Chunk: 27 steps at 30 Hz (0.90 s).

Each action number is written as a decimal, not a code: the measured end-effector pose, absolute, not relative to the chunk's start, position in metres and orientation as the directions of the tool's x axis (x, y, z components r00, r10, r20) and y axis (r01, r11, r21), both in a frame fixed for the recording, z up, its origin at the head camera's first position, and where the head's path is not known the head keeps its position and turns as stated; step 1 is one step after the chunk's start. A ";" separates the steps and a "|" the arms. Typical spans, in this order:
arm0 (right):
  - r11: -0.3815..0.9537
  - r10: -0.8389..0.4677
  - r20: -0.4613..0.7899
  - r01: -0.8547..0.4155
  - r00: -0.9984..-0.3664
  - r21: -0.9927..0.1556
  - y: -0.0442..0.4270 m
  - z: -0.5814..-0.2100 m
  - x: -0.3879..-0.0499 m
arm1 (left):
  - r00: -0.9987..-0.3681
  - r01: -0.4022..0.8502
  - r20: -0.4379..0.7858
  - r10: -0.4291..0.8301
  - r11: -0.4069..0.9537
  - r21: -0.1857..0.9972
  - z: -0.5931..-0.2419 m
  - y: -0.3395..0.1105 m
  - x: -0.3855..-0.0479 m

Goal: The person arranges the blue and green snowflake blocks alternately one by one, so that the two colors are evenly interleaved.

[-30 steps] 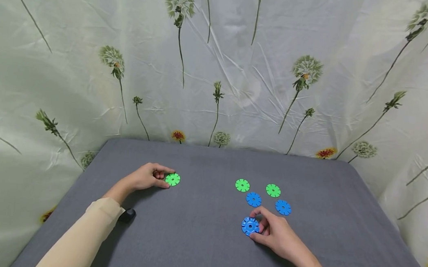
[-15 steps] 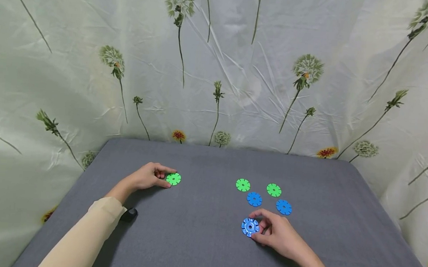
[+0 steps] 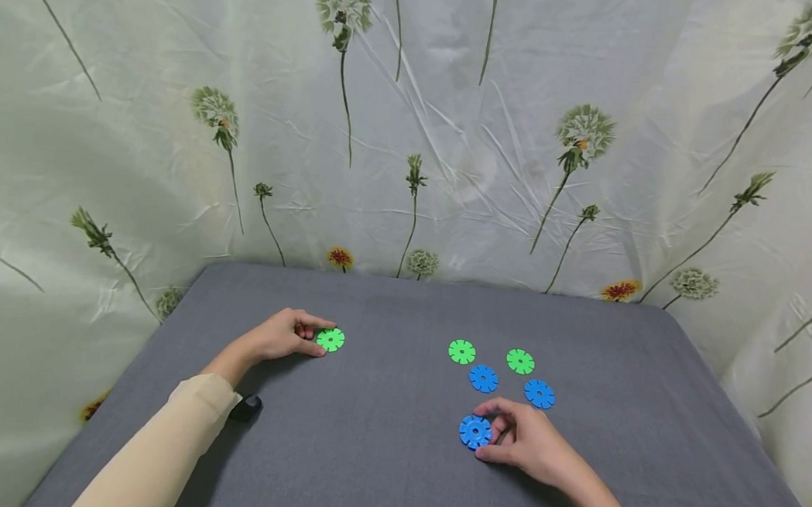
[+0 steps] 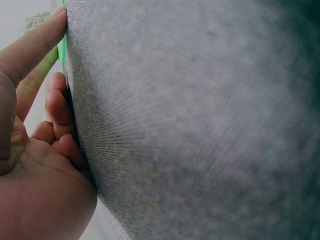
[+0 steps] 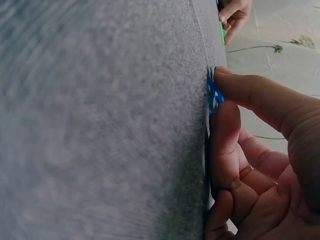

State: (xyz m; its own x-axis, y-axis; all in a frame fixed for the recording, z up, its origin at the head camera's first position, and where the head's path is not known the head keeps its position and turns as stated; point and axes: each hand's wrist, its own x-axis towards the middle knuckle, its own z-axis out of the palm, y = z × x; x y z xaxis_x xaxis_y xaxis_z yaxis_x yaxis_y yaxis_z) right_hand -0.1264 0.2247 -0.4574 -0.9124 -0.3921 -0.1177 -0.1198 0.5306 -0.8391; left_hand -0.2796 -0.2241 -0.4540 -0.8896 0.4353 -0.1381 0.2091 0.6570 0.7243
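My left hand (image 3: 281, 334) is at the left of the grey table, thumb and index finger pinching a notched green plastic disc (image 3: 331, 340) by its edges. A thin green sliver of this disc (image 4: 62, 49) shows edge-on in the left wrist view. Nearer the front, my right hand (image 3: 526, 439) pinches a notched blue plastic disc (image 3: 475, 431) between thumb and index finger. The right wrist view shows that blue disc (image 5: 219, 95) edge-on, close to the cloth and partly hidden by the fingers. The other fingers of both hands are curled in.
Beyond my right hand lie two green discs (image 3: 462, 351) and two blue discs (image 3: 539, 393), flat and apart. A grey cloth covers the table (image 3: 381, 438). A flower-printed curtain (image 3: 455, 132) stands behind and around it. A black wrist strap (image 3: 247, 408) shows by my left sleeve.
The blue disc in my right hand has lost its bright glare, its tilt having changed slightly. My left hand keeps its pinch on the green disc. The other discs stay put.
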 end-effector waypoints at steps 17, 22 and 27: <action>0.638 -0.371 -0.103 -0.173 -0.923 -0.750 0.199 -0.442 -0.142 | -0.896 0.193 -0.147 0.419 0.666 0.720 -0.455 -0.221 -0.284; 0.636 -0.373 -0.057 -0.210 -0.926 -0.743 0.173 -0.435 -0.163 | -0.897 0.187 -0.155 0.415 0.671 0.717 -0.456 -0.223 -0.284; 0.633 -0.376 -0.061 -0.208 -0.925 -0.746 0.147 -0.431 -0.185 | -0.897 0.174 -0.162 0.411 0.666 0.726 -0.456 -0.223 -0.283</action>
State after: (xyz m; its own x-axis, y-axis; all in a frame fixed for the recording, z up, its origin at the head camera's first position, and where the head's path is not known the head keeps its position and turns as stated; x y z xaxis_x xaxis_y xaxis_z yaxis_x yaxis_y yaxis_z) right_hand -0.1847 0.1466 -0.4311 -0.9247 -0.3757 -0.0611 -0.2077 0.6326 -0.7461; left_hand -0.2834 -0.2235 -0.4559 -0.8970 0.4114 -0.1617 0.1744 0.6656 0.7256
